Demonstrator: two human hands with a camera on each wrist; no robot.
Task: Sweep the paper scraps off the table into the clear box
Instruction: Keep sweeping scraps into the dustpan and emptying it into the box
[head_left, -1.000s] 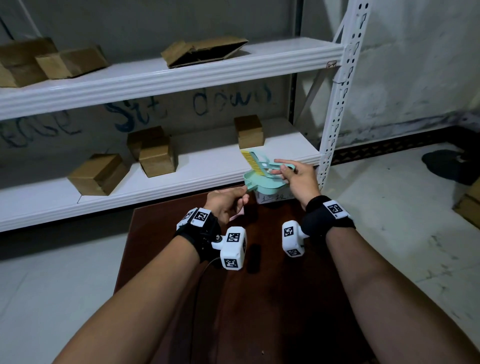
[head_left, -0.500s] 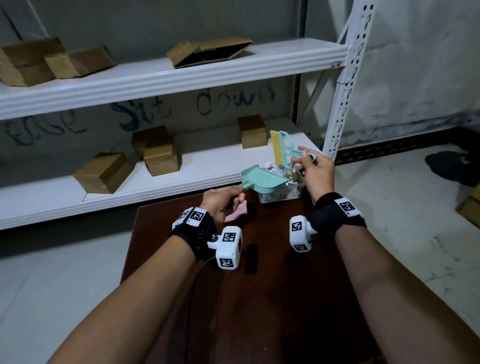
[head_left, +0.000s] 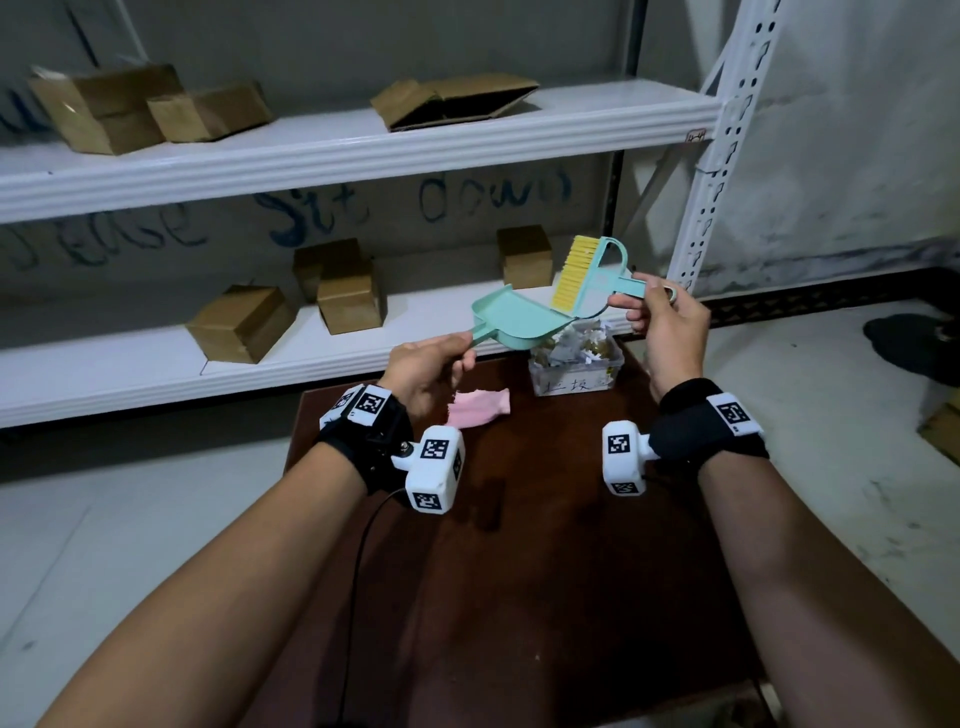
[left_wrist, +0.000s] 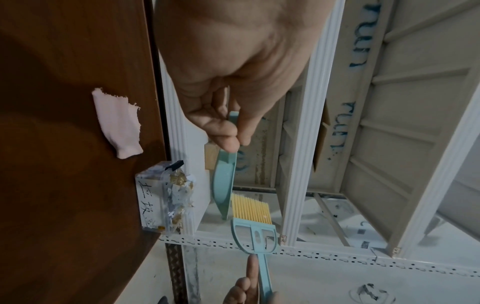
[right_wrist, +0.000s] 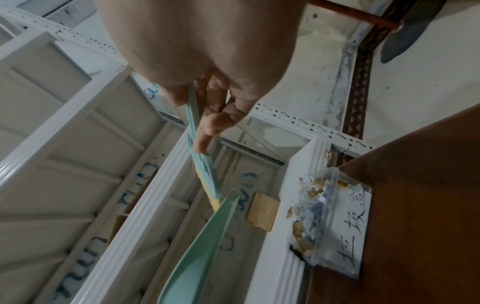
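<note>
Teal dustpan (head_left: 511, 322) and brush (head_left: 592, 275) have both risen since a second ago, clear of the clear box (head_left: 574, 364) of paper scraps at the desk's (head_left: 519, 571) far edge. Left hand (head_left: 423, 371) pinches the dustpan handle, pan tilted, mouth toward the box. Right hand (head_left: 670, 325) grips the brush handle, long axis roughly level, yellow bristles pointing left over the pan. Pink scrap (head_left: 478, 408) lies on the desk.

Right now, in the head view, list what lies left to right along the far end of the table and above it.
Left hand → pink scrap → dustpan → clear box → right hand.
</note>
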